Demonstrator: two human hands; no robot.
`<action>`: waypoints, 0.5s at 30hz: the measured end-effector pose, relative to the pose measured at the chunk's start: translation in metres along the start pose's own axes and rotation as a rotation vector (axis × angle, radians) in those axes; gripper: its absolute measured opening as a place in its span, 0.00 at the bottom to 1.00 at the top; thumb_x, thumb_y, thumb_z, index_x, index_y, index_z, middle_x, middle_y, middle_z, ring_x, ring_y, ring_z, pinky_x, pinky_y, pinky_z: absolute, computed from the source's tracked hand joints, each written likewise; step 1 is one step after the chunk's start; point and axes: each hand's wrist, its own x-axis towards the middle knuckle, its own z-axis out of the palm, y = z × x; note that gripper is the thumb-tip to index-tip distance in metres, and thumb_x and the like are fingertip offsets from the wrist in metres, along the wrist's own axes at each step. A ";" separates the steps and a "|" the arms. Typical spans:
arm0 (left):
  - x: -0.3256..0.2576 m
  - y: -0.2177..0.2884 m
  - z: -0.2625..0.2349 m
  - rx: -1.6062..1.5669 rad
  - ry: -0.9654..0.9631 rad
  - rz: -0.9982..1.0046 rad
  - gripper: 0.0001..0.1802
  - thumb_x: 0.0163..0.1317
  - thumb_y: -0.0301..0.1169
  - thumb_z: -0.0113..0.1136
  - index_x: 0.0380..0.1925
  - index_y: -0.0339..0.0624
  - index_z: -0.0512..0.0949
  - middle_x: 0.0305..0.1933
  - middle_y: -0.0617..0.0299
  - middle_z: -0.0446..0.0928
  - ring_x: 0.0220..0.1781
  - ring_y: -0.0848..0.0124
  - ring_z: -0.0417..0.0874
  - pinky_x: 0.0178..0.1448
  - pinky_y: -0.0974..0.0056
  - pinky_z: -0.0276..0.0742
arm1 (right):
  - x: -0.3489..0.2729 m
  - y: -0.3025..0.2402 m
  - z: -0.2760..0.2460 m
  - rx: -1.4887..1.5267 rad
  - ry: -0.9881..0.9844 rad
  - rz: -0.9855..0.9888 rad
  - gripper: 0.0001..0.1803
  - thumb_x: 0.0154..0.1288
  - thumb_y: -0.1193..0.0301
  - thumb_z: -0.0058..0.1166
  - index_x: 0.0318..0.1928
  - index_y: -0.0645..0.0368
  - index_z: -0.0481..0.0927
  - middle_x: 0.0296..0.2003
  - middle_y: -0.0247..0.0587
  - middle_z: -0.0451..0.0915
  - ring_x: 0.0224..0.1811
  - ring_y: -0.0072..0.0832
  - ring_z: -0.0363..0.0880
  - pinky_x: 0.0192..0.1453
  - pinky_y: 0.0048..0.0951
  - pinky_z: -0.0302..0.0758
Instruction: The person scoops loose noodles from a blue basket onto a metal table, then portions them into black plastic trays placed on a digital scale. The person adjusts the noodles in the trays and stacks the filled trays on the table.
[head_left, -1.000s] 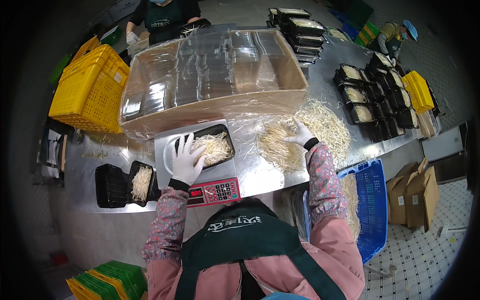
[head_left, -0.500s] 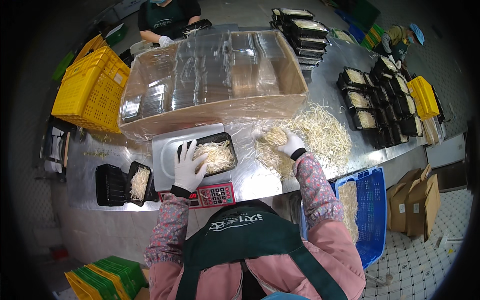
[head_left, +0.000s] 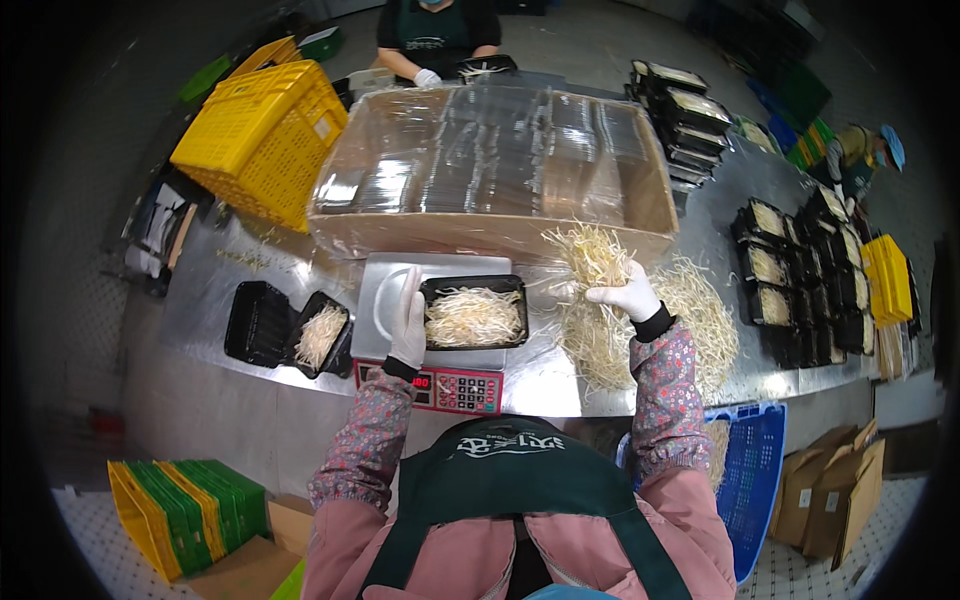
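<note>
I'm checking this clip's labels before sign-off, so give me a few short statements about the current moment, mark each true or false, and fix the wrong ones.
1. The right hand grips a bunch of sprouts. True.
2. The left hand also grips a bunch. False: the left hand is open, beside the tray on the scale.
3. The tray on the scale has sprouts in it. True.
4. The box behind the scale is filled with sprouts. False: the box holds clear plastic.
5. The blue crate is on the person's left. False: the blue crate is on the right.
</note>
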 end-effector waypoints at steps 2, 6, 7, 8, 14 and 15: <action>0.001 -0.009 0.000 -0.299 0.063 -0.054 0.36 0.74 0.49 0.37 0.70 0.32 0.49 0.72 0.47 0.55 0.75 0.61 0.55 0.76 0.61 0.47 | 0.019 -0.005 0.019 0.098 -0.114 -0.065 0.35 0.48 0.77 0.68 0.59 0.64 0.71 0.51 0.37 0.78 0.52 0.25 0.76 0.58 0.29 0.72; -0.004 0.014 -0.003 -0.335 0.145 -0.140 0.36 0.74 0.52 0.32 0.69 0.34 0.52 0.72 0.47 0.56 0.74 0.59 0.55 0.76 0.58 0.48 | 0.040 -0.012 0.056 0.439 -0.207 -0.138 0.41 0.49 0.69 0.65 0.65 0.63 0.63 0.57 0.41 0.73 0.57 0.29 0.73 0.61 0.30 0.70; -0.007 0.012 -0.008 -0.337 0.153 -0.142 0.36 0.74 0.52 0.32 0.69 0.34 0.52 0.72 0.47 0.56 0.74 0.59 0.56 0.76 0.58 0.48 | 0.040 -0.013 0.063 0.536 -0.230 -0.071 0.44 0.50 0.66 0.62 0.67 0.62 0.59 0.58 0.43 0.72 0.59 0.32 0.72 0.61 0.32 0.71; -0.009 0.010 -0.011 -0.341 0.155 -0.143 0.36 0.73 0.53 0.32 0.69 0.34 0.52 0.72 0.46 0.56 0.74 0.59 0.56 0.76 0.58 0.48 | 0.043 0.002 0.061 0.681 -0.252 -0.007 0.42 0.52 0.65 0.61 0.67 0.61 0.59 0.54 0.46 0.74 0.56 0.37 0.75 0.59 0.38 0.74; -0.021 0.004 -0.024 -0.310 0.166 -0.176 0.38 0.73 0.55 0.32 0.68 0.30 0.55 0.69 0.43 0.59 0.73 0.57 0.59 0.75 0.57 0.50 | 0.046 0.034 0.059 1.187 -0.384 -0.079 0.40 0.61 0.57 0.57 0.67 0.64 0.57 0.57 0.62 0.71 0.54 0.49 0.77 0.57 0.52 0.76; -0.020 0.005 -0.022 -0.304 0.156 -0.176 0.39 0.73 0.55 0.32 0.68 0.30 0.54 0.69 0.44 0.59 0.73 0.57 0.59 0.75 0.57 0.50 | 0.047 0.042 0.057 1.171 -0.368 -0.169 0.41 0.62 0.56 0.55 0.67 0.65 0.55 0.58 0.65 0.68 0.56 0.52 0.75 0.59 0.56 0.74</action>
